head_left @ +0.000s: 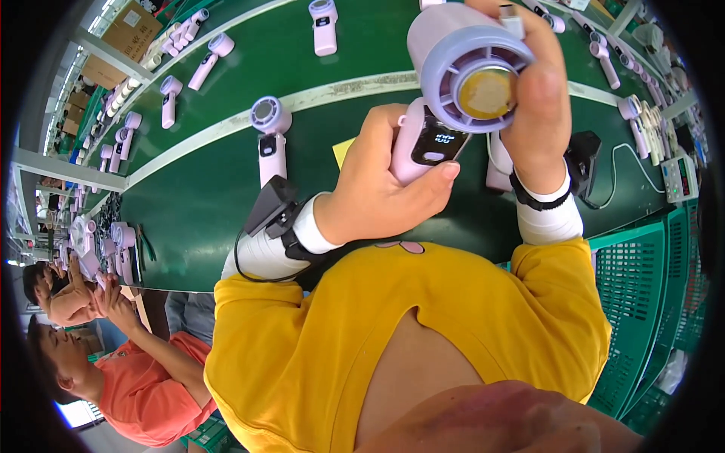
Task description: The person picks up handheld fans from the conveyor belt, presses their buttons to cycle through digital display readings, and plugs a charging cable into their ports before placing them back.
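Note:
A lilac handheld fan point(432, 147) is held up in front of me, its round grille facing me and a lit display on its handle. My left hand point(370, 185) is closed round the handle, with the thumb beside the display. Beside the fan head is my right hand point(542, 113), its fingers curled about a small white cable plug point(512, 23) with a metal tip. Part of that grip is hidden behind the fan head. Another lilac fan point(270, 140) lies on the green table to the left. A further pale handle point(498, 162) shows partly behind my right wrist.
Several fans stand or lie on the green conveyor point(257, 57) beyond a pale rail point(219, 124). A small white meter point(680, 179) with a cable sits at the right. Green crates point(630, 302) stand right of me. A co-worker in an orange shirt point(155, 385) works at my left.

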A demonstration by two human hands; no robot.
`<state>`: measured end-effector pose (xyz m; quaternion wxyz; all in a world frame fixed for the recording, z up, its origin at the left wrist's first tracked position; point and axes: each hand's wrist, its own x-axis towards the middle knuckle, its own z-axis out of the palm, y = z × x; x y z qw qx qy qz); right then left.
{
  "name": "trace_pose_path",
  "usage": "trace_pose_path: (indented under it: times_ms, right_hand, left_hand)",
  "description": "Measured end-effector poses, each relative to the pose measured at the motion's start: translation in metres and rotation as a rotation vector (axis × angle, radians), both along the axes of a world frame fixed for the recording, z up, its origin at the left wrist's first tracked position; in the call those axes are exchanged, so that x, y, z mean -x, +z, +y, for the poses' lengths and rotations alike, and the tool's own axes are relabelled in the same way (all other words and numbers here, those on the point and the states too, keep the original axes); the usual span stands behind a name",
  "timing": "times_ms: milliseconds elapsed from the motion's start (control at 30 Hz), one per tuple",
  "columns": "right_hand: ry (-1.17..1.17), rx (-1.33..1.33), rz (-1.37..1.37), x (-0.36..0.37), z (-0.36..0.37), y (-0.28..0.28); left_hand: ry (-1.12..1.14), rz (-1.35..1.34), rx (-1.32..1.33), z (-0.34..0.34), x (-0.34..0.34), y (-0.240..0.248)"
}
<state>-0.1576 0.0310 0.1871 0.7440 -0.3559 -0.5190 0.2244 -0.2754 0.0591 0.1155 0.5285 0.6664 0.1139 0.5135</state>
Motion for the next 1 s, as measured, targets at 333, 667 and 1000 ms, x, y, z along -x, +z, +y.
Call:
trace_pose_path:
  times_ms: [333, 667, 1000]
  right_hand:
    - [0.342, 0.452, 0.052, 0.004, -0.013, 0.000]
    - [0.513, 0.075, 0.153, -0.010, 0.026, -0.029]
    - [0.016, 0.041, 0.043, -0.004, 0.001, -0.007]
  left_hand:
    - [0.350, 0.249, -0.787, 0.057, 0.019, -0.011]
    - [0.040, 0.258, -0.631, 0.050, 0.006, -0.021]
    - [-0.507, 0.237, 0.473, -0.004, 0.017, 0.030]
